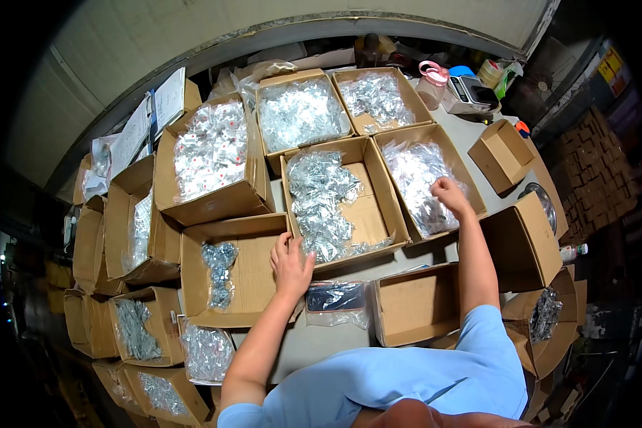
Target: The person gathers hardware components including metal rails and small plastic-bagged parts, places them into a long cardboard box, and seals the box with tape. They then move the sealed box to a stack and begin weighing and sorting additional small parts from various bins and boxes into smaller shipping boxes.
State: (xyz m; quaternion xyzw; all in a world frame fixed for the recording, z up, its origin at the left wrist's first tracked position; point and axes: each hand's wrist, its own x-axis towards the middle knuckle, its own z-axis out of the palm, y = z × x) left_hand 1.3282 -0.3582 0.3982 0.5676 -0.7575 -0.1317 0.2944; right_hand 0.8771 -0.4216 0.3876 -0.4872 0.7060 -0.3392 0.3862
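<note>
My left hand rests where two cardboard boxes meet, its fingers apart and touching the box edge. Left of it, a shallow box holds a small pile of bagged metal parts. The central box has many clear bags of shiny metal parts along its left side. Over the right box my right hand is closed, fingers curled in; whether a small thing is between them is hidden. Clear plastic bags with pale contents lie below that hand.
A phone lies in front of me near an empty open box. More boxes of bagged parts stand left and behind. A small carton, pink-lidded bottle and scale are at the back right. Papers lean at the back left.
</note>
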